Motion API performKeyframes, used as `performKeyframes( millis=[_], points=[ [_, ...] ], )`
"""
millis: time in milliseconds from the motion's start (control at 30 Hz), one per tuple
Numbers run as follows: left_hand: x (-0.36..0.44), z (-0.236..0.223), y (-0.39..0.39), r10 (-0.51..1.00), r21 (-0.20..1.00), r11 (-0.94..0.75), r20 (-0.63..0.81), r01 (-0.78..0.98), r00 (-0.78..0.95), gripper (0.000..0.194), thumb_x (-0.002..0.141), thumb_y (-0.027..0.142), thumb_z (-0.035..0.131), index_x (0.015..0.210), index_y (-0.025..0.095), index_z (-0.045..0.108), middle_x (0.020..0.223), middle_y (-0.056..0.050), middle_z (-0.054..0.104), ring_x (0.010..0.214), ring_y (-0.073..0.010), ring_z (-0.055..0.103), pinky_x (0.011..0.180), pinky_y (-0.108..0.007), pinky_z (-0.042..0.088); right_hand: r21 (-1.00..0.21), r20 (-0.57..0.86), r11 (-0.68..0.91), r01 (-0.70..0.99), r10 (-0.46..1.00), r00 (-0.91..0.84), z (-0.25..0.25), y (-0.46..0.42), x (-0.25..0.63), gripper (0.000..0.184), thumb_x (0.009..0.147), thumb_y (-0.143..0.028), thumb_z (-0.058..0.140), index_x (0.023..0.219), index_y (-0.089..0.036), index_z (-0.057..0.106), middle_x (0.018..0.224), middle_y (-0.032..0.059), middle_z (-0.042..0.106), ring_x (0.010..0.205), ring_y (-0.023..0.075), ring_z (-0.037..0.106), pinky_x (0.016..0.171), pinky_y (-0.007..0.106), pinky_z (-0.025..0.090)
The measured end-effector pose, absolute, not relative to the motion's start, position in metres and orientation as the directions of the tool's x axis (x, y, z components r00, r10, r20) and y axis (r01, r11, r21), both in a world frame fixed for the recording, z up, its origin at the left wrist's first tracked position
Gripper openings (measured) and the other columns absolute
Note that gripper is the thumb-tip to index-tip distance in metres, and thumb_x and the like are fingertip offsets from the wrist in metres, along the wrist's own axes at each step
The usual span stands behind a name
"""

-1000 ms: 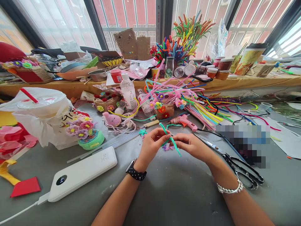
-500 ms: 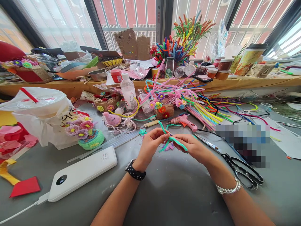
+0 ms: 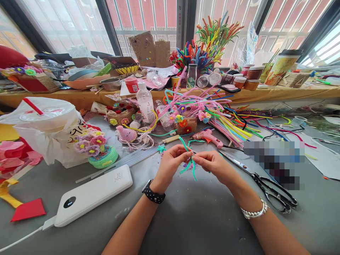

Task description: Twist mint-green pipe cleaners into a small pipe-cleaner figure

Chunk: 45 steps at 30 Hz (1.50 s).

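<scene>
Teal-green pipe cleaners [image 3: 190, 165], crossed and twisted at the middle with several ends sticking out, are held above the grey table. My left hand [image 3: 172, 162], with a black dotted watch band at the wrist, pinches them near the crossing. From the other side, my right hand [image 3: 215, 163] has its thumb and fingers closed on the pipe cleaners close to the left fingertips. Below and behind the hands lies a small purple fuzzy piece, partly hidden. A small teal pipe-cleaner shape [image 3: 161, 149] rests just left of my left hand.
A pink glue gun [image 3: 208, 137] lies behind my hands, with black-handled scissors [image 3: 273, 191] to the right. A white power bank [image 3: 94, 196] and clear glue sticks [image 3: 120, 165] are on the left. Behind stand a bundle of pipe cleaners [image 3: 233, 131], bottles and a bagged cup [image 3: 50, 124].
My right hand's fingers have moved in toward the crossing. One teal end that pointed right across the fingers now hangs downward. My left hand stays nearly in place.
</scene>
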<state>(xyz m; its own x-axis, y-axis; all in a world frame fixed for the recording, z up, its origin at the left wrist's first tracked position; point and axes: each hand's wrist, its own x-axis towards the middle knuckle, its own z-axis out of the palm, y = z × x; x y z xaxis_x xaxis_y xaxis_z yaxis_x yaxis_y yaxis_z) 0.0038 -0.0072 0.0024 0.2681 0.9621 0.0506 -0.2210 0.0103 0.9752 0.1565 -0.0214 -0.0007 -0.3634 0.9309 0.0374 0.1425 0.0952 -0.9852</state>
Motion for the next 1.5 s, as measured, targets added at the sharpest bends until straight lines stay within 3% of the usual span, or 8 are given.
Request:
performKeyframes(
  millis=[300, 433, 533, 700, 900, 1067, 1233, 1500],
  points=[
    [0.0032, 0.0012, -0.0076, 0.965, 0.979, 0.001, 0.053, -0.202, 0.258, 0.013, 0.066, 0.027, 0.065, 0.07, 0.015, 0.061, 0.062, 0.003, 0.056, 0.058, -0.0076, 0.048, 0.057, -0.02, 0.038, -0.969, 0.088, 0.151, 0.195, 0.95, -0.299, -0.001, -0.0236, 0.1515, 0.031, 0.076, -0.042, 0.052, 0.067, -0.015, 0.064, 0.051, -0.0048, 0.028, 0.048, 0.0074, 0.023, 0.045, 0.023, 0.019],
    [0.0004, 0.0023, -0.0063, 0.945, 0.992, 0.034, 0.009, -0.124, 0.328, 0.028, 0.064, 0.029, 0.067, 0.087, 0.016, 0.058, 0.082, -0.001, 0.059, 0.074, -0.0118, 0.054, 0.064, -0.022, 0.041, -0.956, 0.131, 0.168, 0.239, 0.978, -0.161, 0.0012, -0.0226, 0.1538, 0.03, 0.075, -0.041, 0.053, 0.072, -0.014, 0.066, 0.053, -0.0029, 0.04, 0.05, 0.0086, 0.03, 0.046, 0.023, 0.024],
    [-0.0003, 0.0032, -0.0055, 0.907, 0.994, 0.069, -0.029, -0.08, 0.421, 0.039, 0.061, 0.026, 0.07, 0.095, 0.016, 0.055, 0.083, -0.002, 0.059, 0.074, -0.0129, 0.055, 0.064, -0.024, 0.043, -0.954, 0.167, 0.183, 0.237, 0.982, -0.085, 0.0026, -0.0215, 0.1573, 0.03, 0.075, -0.041, 0.053, 0.075, -0.014, 0.067, 0.055, -0.0021, 0.044, 0.05, 0.009, 0.032, 0.046, 0.023, 0.025],
    [0.0026, 0.0, -0.005, 0.899, 0.995, 0.046, -0.004, -0.085, 0.438, 0.029, 0.064, 0.022, 0.068, 0.089, 0.014, 0.056, 0.07, 0.0, 0.059, 0.065, -0.0105, 0.055, 0.061, -0.023, 0.044, -0.952, 0.201, 0.212, 0.219, 0.977, -0.07, 0.0021, -0.021, 0.1589, 0.028, 0.076, -0.038, 0.052, 0.075, -0.014, 0.066, 0.058, -0.0011, 0.047, 0.052, 0.0093, 0.036, 0.047, 0.022, 0.028],
    [0.005, -0.0016, -0.0053, 0.91, 0.978, 0.024, 0.065, -0.207, 0.41, 0.036, 0.063, 0.019, 0.069, 0.095, 0.015, 0.054, 0.086, -0.002, 0.059, 0.075, -0.0116, 0.057, 0.066, -0.023, 0.048, -0.945, 0.246, 0.255, 0.205, 0.967, -0.068, 0.0006, -0.0194, 0.1567, 0.026, 0.08, -0.037, 0.047, 0.083, -0.014, 0.058, 0.063, -0.001, 0.046, 0.053, 0.0085, 0.036, 0.047, 0.021, 0.029],
    [0.0039, -0.0033, -0.0049, 0.906, 0.983, -0.013, 0.089, -0.185, 0.413, 0.034, 0.065, 0.018, 0.068, 0.095, 0.015, 0.053, 0.093, -0.003, 0.057, 0.076, -0.0109, 0.057, 0.066, -0.023, 0.048, -0.938, 0.261, 0.273, 0.212, 0.962, -0.086, -0.0021, -0.0177, 0.1573, 0.024, 0.081, -0.038, 0.046, 0.081, -0.016, 0.051, 0.061, -0.0031, 0.04, 0.051, 0.0077, 0.033, 0.046, 0.02, 0.028],
    [0.0, -0.0039, -0.003, 0.897, 0.992, -0.035, 0.084, -0.121, 0.435, 0.034, 0.066, 0.019, 0.067, 0.096, 0.016, 0.053, 0.084, -0.002, 0.057, 0.074, -0.0115, 0.058, 0.065, -0.022, 0.048, -0.911, 0.288, 0.301, 0.281, 0.954, -0.085, -0.0023, -0.0186, 0.1581, 0.024, 0.081, -0.038, 0.046, 0.075, -0.015, 0.052, 0.06, -0.0019, 0.043, 0.052, 0.0087, 0.036, 0.047, 0.021, 0.029],
    [-0.0005, -0.0037, -0.004, 0.891, 0.991, -0.081, 0.119, -0.103, 0.439, 0.031, 0.068, 0.02, 0.065, 0.096, 0.017, 0.052, 0.086, -0.002, 0.058, 0.078, -0.013, 0.058, 0.067, -0.024, 0.048, -0.879, 0.292, 0.3, 0.371, 0.953, -0.08, -0.0017, -0.0188, 0.1607, 0.029, 0.079, -0.04, 0.048, 0.076, -0.015, 0.06, 0.064, 0.0006, 0.052, 0.055, 0.0105, 0.041, 0.049, 0.022, 0.032]
  ],
)
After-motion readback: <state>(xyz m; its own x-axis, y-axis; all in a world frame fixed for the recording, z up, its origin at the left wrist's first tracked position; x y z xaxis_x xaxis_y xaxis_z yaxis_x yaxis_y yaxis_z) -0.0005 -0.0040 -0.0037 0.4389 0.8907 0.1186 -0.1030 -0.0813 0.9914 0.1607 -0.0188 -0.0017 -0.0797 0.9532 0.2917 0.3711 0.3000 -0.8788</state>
